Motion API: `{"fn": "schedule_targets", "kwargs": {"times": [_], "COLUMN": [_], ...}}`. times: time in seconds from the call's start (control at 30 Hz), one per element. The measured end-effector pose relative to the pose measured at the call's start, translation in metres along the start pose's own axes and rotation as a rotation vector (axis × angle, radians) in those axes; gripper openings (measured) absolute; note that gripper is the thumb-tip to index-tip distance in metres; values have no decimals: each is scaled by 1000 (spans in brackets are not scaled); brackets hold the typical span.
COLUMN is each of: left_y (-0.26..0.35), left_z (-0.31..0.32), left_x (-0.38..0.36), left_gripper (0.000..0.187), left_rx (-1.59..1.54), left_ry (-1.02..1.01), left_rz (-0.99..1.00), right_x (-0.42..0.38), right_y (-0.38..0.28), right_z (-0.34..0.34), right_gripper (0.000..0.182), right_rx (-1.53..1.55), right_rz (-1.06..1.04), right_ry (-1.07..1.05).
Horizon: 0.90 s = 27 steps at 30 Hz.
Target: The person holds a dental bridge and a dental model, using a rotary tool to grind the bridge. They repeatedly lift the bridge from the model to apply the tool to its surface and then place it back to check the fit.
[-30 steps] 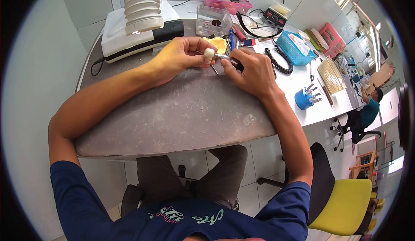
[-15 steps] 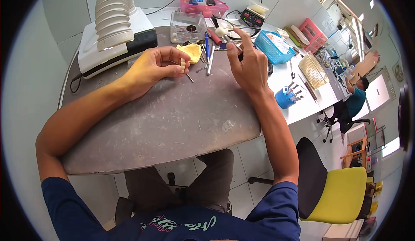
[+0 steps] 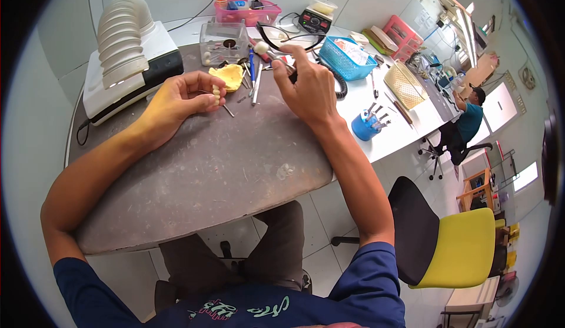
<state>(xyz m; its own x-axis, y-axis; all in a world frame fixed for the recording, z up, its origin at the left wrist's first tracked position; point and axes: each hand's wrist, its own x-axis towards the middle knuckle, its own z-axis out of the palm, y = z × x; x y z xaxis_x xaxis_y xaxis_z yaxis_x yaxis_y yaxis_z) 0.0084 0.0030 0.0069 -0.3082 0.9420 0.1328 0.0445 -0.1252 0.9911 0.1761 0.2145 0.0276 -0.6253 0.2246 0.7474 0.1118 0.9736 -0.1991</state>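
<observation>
My left hand pinches a short row of tooth-coloured dental crowns between thumb and fingertips. A thin metal shank sticks out below these fingers; how it is held is hidden. My right hand has its index finger stretched out and the other fingers curled around a dark handpiece, mostly hidden. A white ball-shaped tip sits in front of it, apparently on the handpiece. Black-framed glasses are just beyond the index finger. Between the hands lie a yellow dental cast, a blue pen and metal instruments.
A white extractor with a ribbed hose stands at left. Behind are a clear box, pink basket and control unit. At right are a blue basket, cream basket, blue bur holder and a seated person.
The view has shifted, so the bench appears further left. My right hand and the white tip have moved slightly left over the bench. My left hand keeps its pinch on the crowns.
</observation>
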Motion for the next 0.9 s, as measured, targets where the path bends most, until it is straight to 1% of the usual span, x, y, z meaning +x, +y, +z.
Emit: {"fn": "schedule_targets", "kwargs": {"times": [0.03,0.1,0.17,0.23,0.3,0.43,0.57,0.63,0.7,0.8,0.9], "left_y": [0,-1,-3,-5,-4,-6,-4,-5,-5,-4,-7], "left_z": [0,-1,-4,-4,-1,-2,-1,-1,-2,-1,-2], "left_x": [1,0,0,0,0,-1,-1,0,0,0,3], "left_gripper": [28,30,33,34,35,33,35,35,35,34,31], "left_rx": [-4,-7,-4,-12,-16,-14,-11,-16,-24,-22,8], "left_ry": [-10,7,6,17,65,31,47,48,41,41,-14], "left_rz": [-3,-6,-25,15,0,66,35,38,39,32,61], "right_x": [0,-3,-3,-6,-8,-10,-11,-11,-11,-11,-10], "right_y": [-1,-1,-7,-10,-13,-16,-17,-19,-23,-26,-27], "right_z": [0,2,1,5,9,10,12,12,10,9,12], "right_gripper": [38,35,36,36,36,35,33,33,33,32,32], "right_rx": [-7,18,8,10,4,35,84,85,52,39,54], "right_rz": [9,-60,-62,-155,-207,-167,-177,-207,-245,-241,-268], "right_ry": [-2,-55,-96,-141,-142,-219,-233,-227,-265,-294,-262]}}
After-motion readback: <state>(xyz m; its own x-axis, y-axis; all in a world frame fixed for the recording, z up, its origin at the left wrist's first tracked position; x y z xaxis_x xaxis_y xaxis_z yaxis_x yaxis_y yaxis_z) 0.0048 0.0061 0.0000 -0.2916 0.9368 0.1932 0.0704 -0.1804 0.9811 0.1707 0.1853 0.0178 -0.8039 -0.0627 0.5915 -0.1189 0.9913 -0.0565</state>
